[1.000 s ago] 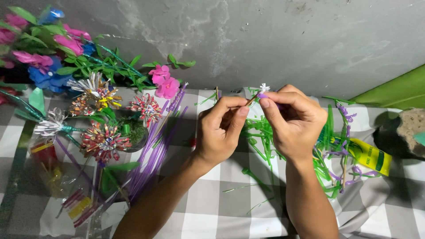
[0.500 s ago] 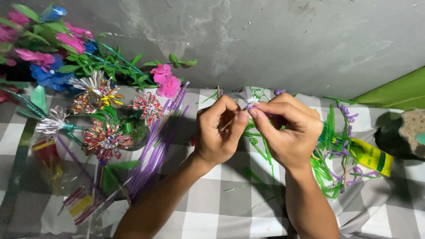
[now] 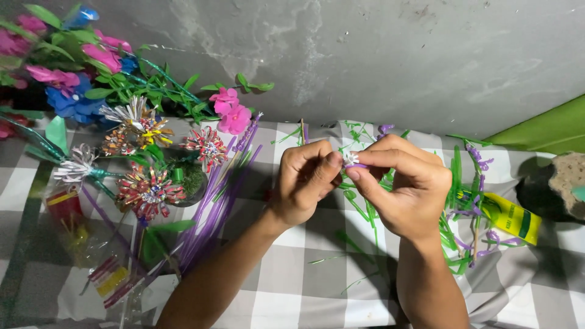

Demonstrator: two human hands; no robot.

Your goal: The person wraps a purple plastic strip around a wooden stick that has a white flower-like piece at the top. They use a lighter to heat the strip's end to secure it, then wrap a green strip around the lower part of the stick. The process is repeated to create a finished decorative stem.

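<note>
Risk: left hand [image 3: 304, 183] and right hand [image 3: 399, 186] both pinch the tiny white straw flower [image 3: 351, 159] above the checked cloth [image 3: 292, 298]; uneven squeeze could crush petals or drop it among green scraps [image 3: 365, 210].

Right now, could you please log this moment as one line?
left hand: pinching tiny white-and-purple straw flower | right hand: pinching it too | under: checked cloth
</note>
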